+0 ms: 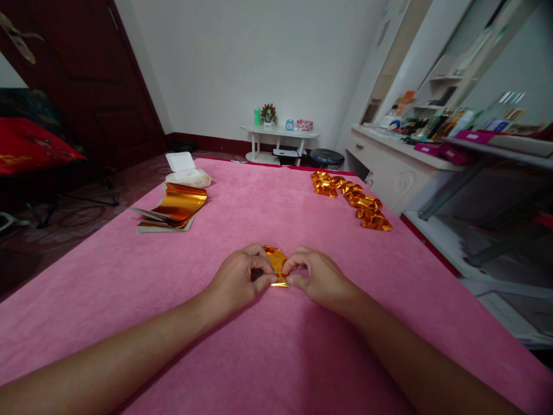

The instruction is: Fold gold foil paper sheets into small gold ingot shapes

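Observation:
Between my two hands, on the pink cloth (242, 346), is a small piece of shiny gold foil paper (277, 262), partly folded. My left hand (242, 272) pinches its left side between thumb and fingers. From the right, my right hand (315, 275) pinches the other side, close to the near edge. The fingertips hide parts of the folds. Farther off at the left lies a stack of gold foil sheets (184, 202), its top sheets curling up. At the far right, several folded gold foil pieces (365, 202) lie in a loose row.
Behind the foil stack sits an opened white wet-wipe pack (190, 176). A white dressing table (389, 167) with bottles stands along the right side. By the back wall are a small white table (280, 132) and a dark round stool (327, 157). A red-covered chair (37, 147) stands left.

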